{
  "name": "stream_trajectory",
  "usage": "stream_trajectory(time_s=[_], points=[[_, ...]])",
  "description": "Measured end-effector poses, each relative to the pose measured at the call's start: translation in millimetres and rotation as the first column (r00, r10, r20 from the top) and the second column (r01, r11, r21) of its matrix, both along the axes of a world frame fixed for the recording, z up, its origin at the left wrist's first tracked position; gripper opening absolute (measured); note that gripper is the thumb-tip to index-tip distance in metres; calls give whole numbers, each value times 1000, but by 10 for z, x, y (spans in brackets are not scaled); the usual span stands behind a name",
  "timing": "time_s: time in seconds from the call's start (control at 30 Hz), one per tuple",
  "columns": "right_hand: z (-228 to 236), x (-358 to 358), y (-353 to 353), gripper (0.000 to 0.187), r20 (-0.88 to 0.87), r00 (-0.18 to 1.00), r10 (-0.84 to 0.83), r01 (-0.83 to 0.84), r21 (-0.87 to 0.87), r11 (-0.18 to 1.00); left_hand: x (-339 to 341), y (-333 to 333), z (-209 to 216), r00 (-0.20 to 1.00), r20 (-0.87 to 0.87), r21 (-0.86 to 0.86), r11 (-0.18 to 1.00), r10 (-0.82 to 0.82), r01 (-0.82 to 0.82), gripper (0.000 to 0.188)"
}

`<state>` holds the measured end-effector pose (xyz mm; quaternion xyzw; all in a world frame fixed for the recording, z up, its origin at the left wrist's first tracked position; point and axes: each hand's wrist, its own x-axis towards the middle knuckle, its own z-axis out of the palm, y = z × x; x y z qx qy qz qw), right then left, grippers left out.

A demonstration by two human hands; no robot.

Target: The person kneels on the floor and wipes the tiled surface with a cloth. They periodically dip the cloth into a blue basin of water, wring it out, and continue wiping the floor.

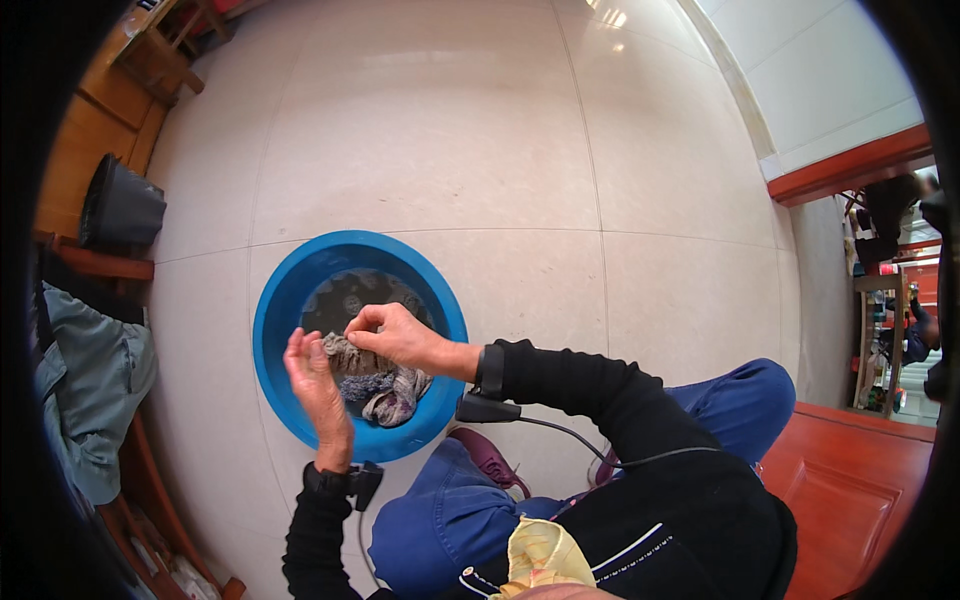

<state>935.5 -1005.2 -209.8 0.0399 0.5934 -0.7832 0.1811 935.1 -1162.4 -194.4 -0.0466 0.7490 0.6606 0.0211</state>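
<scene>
A round blue basin (270, 330) stands on the floor in front of me, with dark, murky water in it. My right hand (397, 338) is over the basin, thumb and forefinger pinched at the top of a crumpled grey-beige wet cloth (352, 357). At the basin's left side is my left hand (320, 392), its fingers stretched upward and its thumb beside the cloth's left end; whether it touches the cloth is hard to tell. Below the hands lies more wet fabric (395, 400), whitish with dark patches, partly in the water.
Pale tiles (440, 140) cover the floor. To the left are a dark bin (122, 205), wooden furniture (95, 140) and a hanging grey-blue garment (90, 370). A red wooden panel (850, 490) is at the right. Cables run from the bands on both my wrists.
</scene>
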Motion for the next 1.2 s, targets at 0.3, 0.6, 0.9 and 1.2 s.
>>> stream_trajectory(time_s=[0.3, 0.6, 0.9, 1.2], points=[[163, 0, -227, 26, -326, 927, -185, 247, 158, 956, -116, 76, -268, 866, 493, 605, 683, 80, -408, 24], [32, -4, -188, 31, 372, 926, -69, 295, -594, 748, 68, 363, 306, 798, -602, -87, 996, -40, -15, 8], [253, -95, -83, 29, 325, 875, 359, -179, -471, 864, 73, 191, 630, 314, -600, -604, 674, -736, 425, 29], [184, -38, -208, 31, 334, 761, 556, -431, -380, 818, 222, 218, 527, 48, -535, -732, 491, -844, 472, 36]])
